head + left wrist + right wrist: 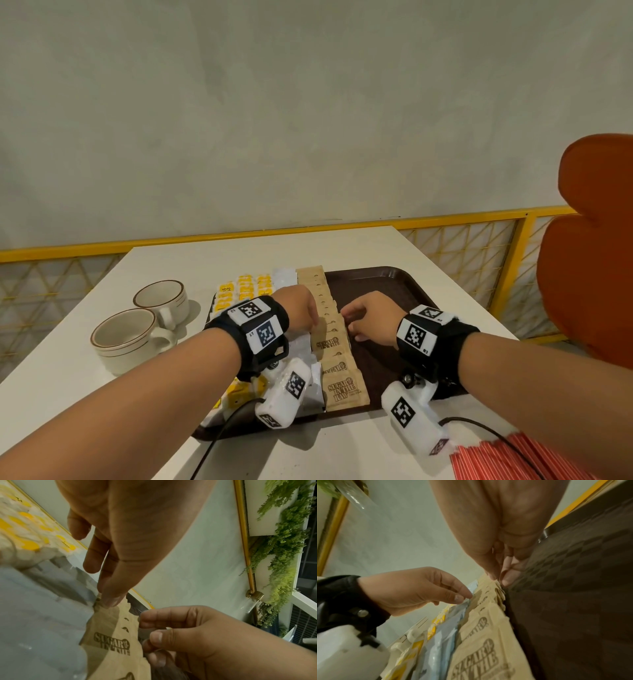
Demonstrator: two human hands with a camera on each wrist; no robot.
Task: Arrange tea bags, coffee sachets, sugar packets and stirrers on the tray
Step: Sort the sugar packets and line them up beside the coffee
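Observation:
A dark brown tray (394,284) lies on the white table. Yellow tea bags (246,287) fill its left side, with white sachets (284,279) beside them. Then comes an overlapping column of brown sugar packets (337,342) (111,639) (488,628). My left hand (313,320) (106,599) pinches the left edge of a packet midway along that column. Across from it, my right hand (349,323) (499,580) pinches the right edge of the same stretch, fingers curled. Red stirrers (507,462) lie on the table at the near right.
Two cream cups (161,301) (126,339) stand on the table left of the tray. An orange chair back (596,240) rises at the right. A yellow railing (479,219) runs behind the table. The tray's right half is bare.

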